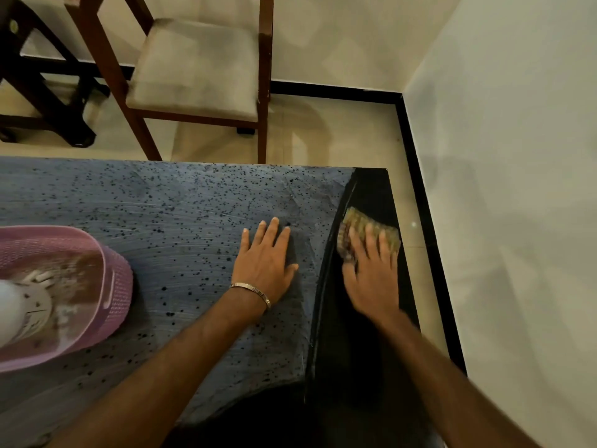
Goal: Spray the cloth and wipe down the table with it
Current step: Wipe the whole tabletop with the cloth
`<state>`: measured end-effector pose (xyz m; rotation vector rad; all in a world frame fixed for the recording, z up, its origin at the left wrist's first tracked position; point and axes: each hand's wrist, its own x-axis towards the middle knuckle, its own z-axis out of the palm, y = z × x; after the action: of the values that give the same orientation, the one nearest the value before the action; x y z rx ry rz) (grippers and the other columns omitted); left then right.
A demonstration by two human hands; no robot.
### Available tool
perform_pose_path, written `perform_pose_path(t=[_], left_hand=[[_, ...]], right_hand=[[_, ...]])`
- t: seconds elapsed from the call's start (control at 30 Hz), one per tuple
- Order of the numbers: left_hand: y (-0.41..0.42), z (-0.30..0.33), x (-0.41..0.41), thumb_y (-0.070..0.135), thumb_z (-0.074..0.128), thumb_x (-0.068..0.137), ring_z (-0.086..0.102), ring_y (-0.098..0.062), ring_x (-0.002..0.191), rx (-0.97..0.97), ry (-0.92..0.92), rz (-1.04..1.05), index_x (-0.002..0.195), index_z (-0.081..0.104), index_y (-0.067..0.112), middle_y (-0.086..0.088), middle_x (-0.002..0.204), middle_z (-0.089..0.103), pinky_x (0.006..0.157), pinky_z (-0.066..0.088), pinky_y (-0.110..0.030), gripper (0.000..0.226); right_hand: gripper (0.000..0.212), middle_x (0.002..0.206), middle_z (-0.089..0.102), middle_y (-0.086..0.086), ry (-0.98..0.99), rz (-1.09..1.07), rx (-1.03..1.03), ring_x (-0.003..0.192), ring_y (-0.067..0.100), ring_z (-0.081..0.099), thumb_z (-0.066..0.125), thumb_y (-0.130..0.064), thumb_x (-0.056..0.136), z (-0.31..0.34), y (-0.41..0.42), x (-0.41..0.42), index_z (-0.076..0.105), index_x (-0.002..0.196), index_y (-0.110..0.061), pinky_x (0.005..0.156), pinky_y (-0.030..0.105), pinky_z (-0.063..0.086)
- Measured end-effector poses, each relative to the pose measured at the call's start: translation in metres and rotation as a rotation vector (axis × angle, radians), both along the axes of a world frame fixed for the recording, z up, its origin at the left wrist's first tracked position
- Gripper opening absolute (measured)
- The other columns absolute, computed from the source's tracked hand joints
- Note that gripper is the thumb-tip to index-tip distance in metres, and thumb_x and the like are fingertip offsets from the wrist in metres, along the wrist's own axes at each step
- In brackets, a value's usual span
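I've got the right hand (371,273) flat, pressing the cloth (365,231) on the bare worktop (371,367) at right of frame, while the left hand (265,257), released, pins the cover (181,221) back.

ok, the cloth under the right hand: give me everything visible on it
The cloth is a small folded or bunched rag, greenish-tan with a mottled or checked weave, blurred here. It lies flat on the bare glossy black strip of the table, near the far right corner, just right of the blue speckled table cover. The right hand presses on its near part with straight fingers, hiding that part; the far edge sticks out beyond the fingertips. Dampness can't be judged.
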<state>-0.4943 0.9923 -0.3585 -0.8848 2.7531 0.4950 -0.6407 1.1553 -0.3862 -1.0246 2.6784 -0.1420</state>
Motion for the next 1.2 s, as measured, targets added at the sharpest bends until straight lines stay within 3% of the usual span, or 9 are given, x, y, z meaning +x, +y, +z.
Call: perform_pose_path(t=[0.17,0.33,0.5,0.7,0.87,0.93,1.07,1.2], left_hand=[[-0.012,0.004,0.021,0.054,0.040,0.095,0.002,-0.026,0.149,0.006,-0.027,0.079,0.154,0.007,0.018,-0.006,0.162,-0.001,0.120,0.002,-0.049,0.076],[-0.032,0.003,0.042,0.055,0.043,0.093,0.005,-0.025,0.149,-0.028,-0.089,0.178,0.153,0.010,0.015,-0.006,0.162,0.005,0.120,0.005,-0.049,0.079],[-0.038,0.005,0.045,0.053,0.051,0.091,0.009,-0.027,0.148,-0.045,-0.180,0.150,0.152,0.014,0.014,-0.006,0.161,0.006,0.120,0.007,-0.051,0.082],[-0.035,0.008,0.041,0.048,0.051,0.093,0.008,-0.028,0.148,-0.058,-0.213,0.140,0.152,0.012,0.011,-0.009,0.161,0.004,0.120,0.008,-0.051,0.080],[-0.035,0.007,0.043,0.046,0.052,0.093,0.008,-0.028,0.148,-0.049,-0.187,0.160,0.152,0.012,0.012,-0.009,0.161,0.004,0.120,0.007,-0.051,0.080],[-0.035,0.006,0.042,0.046,0.053,0.092,0.009,-0.028,0.148,-0.057,-0.182,0.157,0.152,0.013,0.012,-0.009,0.161,0.005,0.119,0.007,-0.051,0.080],[-0.034,0.005,0.042,0.046,0.053,0.092,0.012,-0.028,0.148,-0.104,-0.194,0.130,0.152,0.014,0.012,-0.009,0.161,0.007,0.119,0.009,-0.052,0.079],[-0.035,0.005,0.042,0.045,0.054,0.092,0.014,-0.027,0.147,-0.094,-0.185,0.149,0.151,0.018,0.012,-0.009,0.161,0.010,0.118,0.010,-0.054,0.076]], right_hand=[[0.065,0.167,-0.009,0.004,-0.041,-0.060,0.055,0.152,0.031,-0.012,0.024,-0.048,0.100,-0.005,-0.110,-0.080,-0.002,0.158,-0.034,0.120,0.058,-0.007],[0.066,0.167,-0.005,0.005,-0.010,0.220,0.031,0.152,0.031,-0.010,0.024,-0.049,0.099,-0.003,-0.177,-0.015,0.000,0.158,-0.032,0.120,0.058,-0.008],[0.065,0.167,-0.002,0.000,-0.040,0.422,-0.005,0.153,0.025,-0.007,0.030,-0.047,0.099,0.001,-0.173,0.000,0.007,0.158,-0.033,0.122,0.052,-0.004],[0.064,0.167,-0.001,0.004,0.025,-0.008,-0.001,0.153,0.029,-0.004,0.025,-0.048,0.099,-0.007,-0.089,-0.111,0.004,0.158,-0.035,0.123,0.051,-0.002],[0.064,0.167,-0.004,0.004,-0.008,-0.203,0.027,0.153,0.029,-0.006,0.025,-0.045,0.100,-0.006,-0.082,-0.110,0.003,0.159,-0.032,0.123,0.053,-0.002],[0.064,0.167,-0.004,0.005,0.023,-0.110,0.031,0.153,0.032,-0.006,0.025,-0.046,0.100,-0.006,-0.107,-0.084,0.002,0.159,-0.032,0.122,0.055,-0.005],[0.064,0.166,-0.007,0.005,-0.005,0.285,0.021,0.152,0.032,-0.010,0.022,-0.048,0.100,-0.001,-0.160,-0.001,0.000,0.158,-0.032,0.122,0.054,-0.006],[0.063,0.167,-0.003,0.000,-0.051,0.573,0.030,0.153,0.025,-0.006,0.029,-0.047,0.100,0.002,-0.165,0.047,0.006,0.158,-0.035,0.123,0.050,-0.004]])
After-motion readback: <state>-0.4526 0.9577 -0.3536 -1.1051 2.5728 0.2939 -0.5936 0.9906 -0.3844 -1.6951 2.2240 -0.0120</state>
